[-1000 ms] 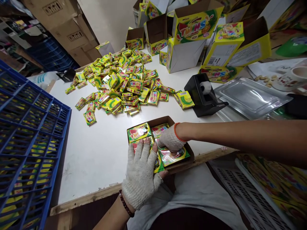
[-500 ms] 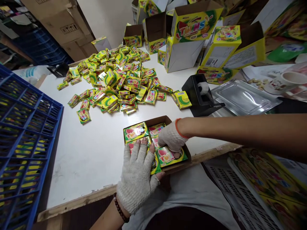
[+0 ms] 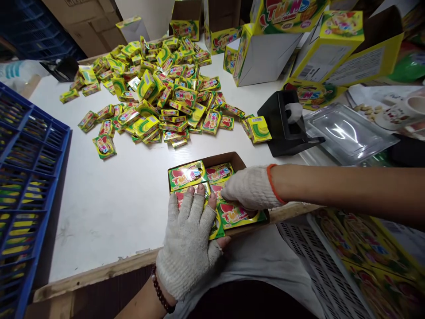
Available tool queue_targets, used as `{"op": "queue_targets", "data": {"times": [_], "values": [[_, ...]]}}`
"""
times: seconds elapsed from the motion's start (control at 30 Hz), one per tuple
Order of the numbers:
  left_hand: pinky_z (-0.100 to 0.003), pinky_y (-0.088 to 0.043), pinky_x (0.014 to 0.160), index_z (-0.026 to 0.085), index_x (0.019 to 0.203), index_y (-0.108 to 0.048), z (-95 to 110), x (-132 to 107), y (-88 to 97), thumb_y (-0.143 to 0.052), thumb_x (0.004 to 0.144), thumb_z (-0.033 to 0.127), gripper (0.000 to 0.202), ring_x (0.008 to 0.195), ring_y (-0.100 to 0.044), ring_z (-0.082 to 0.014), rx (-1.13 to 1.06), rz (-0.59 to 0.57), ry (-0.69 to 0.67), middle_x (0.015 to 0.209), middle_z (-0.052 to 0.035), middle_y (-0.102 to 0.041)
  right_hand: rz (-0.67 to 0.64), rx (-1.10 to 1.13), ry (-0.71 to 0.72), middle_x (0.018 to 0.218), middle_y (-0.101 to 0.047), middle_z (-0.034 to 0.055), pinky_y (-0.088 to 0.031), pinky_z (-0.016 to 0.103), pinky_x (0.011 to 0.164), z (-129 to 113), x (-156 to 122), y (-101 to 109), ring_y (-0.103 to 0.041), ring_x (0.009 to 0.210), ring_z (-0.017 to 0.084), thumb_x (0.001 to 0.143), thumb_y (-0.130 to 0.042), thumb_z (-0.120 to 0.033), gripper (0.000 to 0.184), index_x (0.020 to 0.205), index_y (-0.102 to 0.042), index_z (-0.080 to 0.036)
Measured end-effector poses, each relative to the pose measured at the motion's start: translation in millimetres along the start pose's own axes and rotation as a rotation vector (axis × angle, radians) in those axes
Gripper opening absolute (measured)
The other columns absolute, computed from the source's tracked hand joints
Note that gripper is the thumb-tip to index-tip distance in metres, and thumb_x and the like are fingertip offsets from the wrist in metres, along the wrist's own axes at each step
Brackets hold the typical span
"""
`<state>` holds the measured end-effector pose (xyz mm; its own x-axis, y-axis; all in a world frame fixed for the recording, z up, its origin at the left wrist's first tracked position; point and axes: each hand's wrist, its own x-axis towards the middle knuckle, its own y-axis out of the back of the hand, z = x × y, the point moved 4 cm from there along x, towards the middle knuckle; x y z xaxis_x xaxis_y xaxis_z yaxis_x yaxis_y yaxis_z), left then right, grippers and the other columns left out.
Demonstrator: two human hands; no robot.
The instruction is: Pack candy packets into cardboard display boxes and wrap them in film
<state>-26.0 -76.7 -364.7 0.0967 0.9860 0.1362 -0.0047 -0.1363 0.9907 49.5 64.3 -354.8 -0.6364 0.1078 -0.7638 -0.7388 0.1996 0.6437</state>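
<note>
An open cardboard box (image 3: pixel 229 157) lies near the table's front edge, with several flat TWINS candy packets (image 3: pixel 187 175) in two columns. My left hand (image 3: pixel 189 246), in a white fingerless knit glove, lies flat over the left column with its fingers spread. My right hand (image 3: pixel 253 188), gloved alike with an orange cuff, presses down on the right column. Its fingers bend downward and the tips are mostly hidden, so I cannot tell if they grip a packet. Beyond the box is a heap of small yellow-green TWINS packs (image 3: pixel 166 97).
A black tape dispenser (image 3: pixel 277 119) stands right of the heap, beside a clear plastic lid (image 3: pixel 348 130). Open TWINS cartons (image 3: pixel 265 57) stand at the back. A blue crate (image 3: pixel 26 177) is at the left, and a white basket (image 3: pixel 312 261) below the table's right edge.
The view has tilted and shifted slightly. My right hand has moved a little to the right over the packets, its thumb now hidden. My left hand stays flat on the left column.
</note>
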Motion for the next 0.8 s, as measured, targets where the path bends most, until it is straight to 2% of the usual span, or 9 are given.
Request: {"op": "queue_targets", "data": {"times": [0.1, 0.17, 0.23, 0.37, 0.47, 0.57, 0.7, 0.73, 0.8], "values": [[-0.065, -0.025, 0.116, 0.018, 0.144, -0.050, 0, 0, 0.2, -0.057, 0.087, 0.060, 0.071, 0.137, -0.043, -0.0409, -0.003, -0.009, 0.004, 0.148, -0.0163, -0.050, 0.081, 0.007, -0.100, 0.090, -0.072, 0.0099, -0.047, 0.034, 0.071, 9, -13, 20, -0.067, 0.078, 0.024, 0.074, -0.078, -0.021, 0.034, 0.107, -0.073, -0.015], [-0.065, -0.026, 0.116, 0.018, 0.144, -0.050, 0, 0, 0.2, -0.057, 0.087, 0.060, 0.071, 0.138, -0.042, -0.0411, 0.001, -0.008, 0.003, 0.150, -0.0166, -0.048, 0.215, 0.020, -0.188, 0.099, -0.071, 0.0137, -0.048, 0.036, 0.075, 15, -15, 31, -0.068, 0.088, 0.028, 0.078, -0.075, -0.020, 0.036, 0.113, -0.070, -0.014], [-0.065, -0.025, 0.116, 0.018, 0.143, -0.050, 0, 0, 0.1, -0.057, 0.087, 0.061, 0.071, 0.138, -0.041, -0.0410, 0.009, -0.004, 0.001, 0.151, -0.0169, -0.046, 0.282, 0.035, -0.191, 0.109, -0.069, 0.0173, -0.049, 0.038, 0.079, 18, -9, 34, -0.067, 0.098, 0.031, 0.083, -0.070, -0.018, 0.036, 0.119, -0.068, -0.012], [-0.063, -0.023, 0.118, 0.019, 0.143, -0.050, 1, 0, -0.2, -0.056, 0.086, 0.065, 0.074, 0.139, -0.041, -0.0394, 0.011, 0.006, 0.005, 0.151, -0.0163, -0.047, 0.148, 0.051, -0.105, 0.116, -0.068, 0.0195, -0.050, 0.038, 0.081, 16, 14, 26, -0.067, 0.102, 0.032, 0.087, -0.065, -0.013, 0.043, 0.129, -0.063, -0.010], [-0.063, -0.023, 0.118, 0.020, 0.142, -0.051, 1, 1, -0.4, -0.056, 0.084, 0.069, 0.076, 0.139, -0.041, -0.0388, 0.004, 0.018, 0.012, 0.151, -0.0152, -0.047, 0.076, 0.036, -0.098, 0.109, -0.071, 0.0178, -0.051, 0.038, 0.081, 18, 27, 23, -0.069, 0.097, 0.030, 0.084, -0.067, -0.012, 0.040, 0.124, -0.067, -0.011], [-0.062, -0.023, 0.118, 0.021, 0.141, -0.052, 0, 2, -1.1, -0.056, 0.084, 0.070, 0.076, 0.138, -0.042, -0.0385, -0.006, 0.028, 0.012, 0.150, -0.0143, -0.049, 0.136, 0.053, -0.101, 0.104, -0.071, 0.0162, -0.052, 0.038, 0.081, 22, 34, 21, -0.069, 0.095, 0.030, 0.082, -0.070, -0.015, 0.038, 0.119, -0.069, -0.011], [-0.062, -0.023, 0.118, 0.020, 0.141, -0.052, -1, 2, -1.7, -0.054, 0.085, 0.069, 0.075, 0.137, -0.043, -0.0379, -0.012, 0.033, 0.013, 0.148, -0.0143, -0.050, 0.288, 0.083, -0.132, 0.117, -0.066, 0.0195, -0.053, 0.040, 0.079, 24, 25, 17, -0.067, 0.101, 0.032, 0.087, -0.064, -0.016, 0.043, 0.129, -0.062, -0.014], [-0.063, -0.024, 0.117, 0.020, 0.141, -0.051, -1, 2, -1.7, -0.053, 0.085, 0.069, 0.075, 0.137, -0.043, -0.0382, -0.011, 0.034, 0.007, 0.148, -0.0147, -0.051, 0.313, 0.098, -0.143, 0.115, -0.067, 0.0200, -0.053, 0.041, 0.077, 24, 19, 15, -0.068, 0.100, 0.033, 0.088, -0.061, -0.015, 0.037, 0.125, -0.065, -0.013], [-0.064, -0.025, 0.116, 0.020, 0.142, -0.051, -1, 2, -1.7, -0.050, 0.086, 0.070, 0.075, 0.136, -0.043, -0.0390, -0.015, 0.033, -0.009, 0.148, -0.0155, -0.051, 0.329, 0.155, -0.129, 0.098, -0.071, 0.0201, -0.053, 0.042, 0.072, 18, 10, 9, -0.069, 0.088, 0.034, 0.081, -0.068, -0.013, 0.019, 0.099, -0.074, -0.010]]}}
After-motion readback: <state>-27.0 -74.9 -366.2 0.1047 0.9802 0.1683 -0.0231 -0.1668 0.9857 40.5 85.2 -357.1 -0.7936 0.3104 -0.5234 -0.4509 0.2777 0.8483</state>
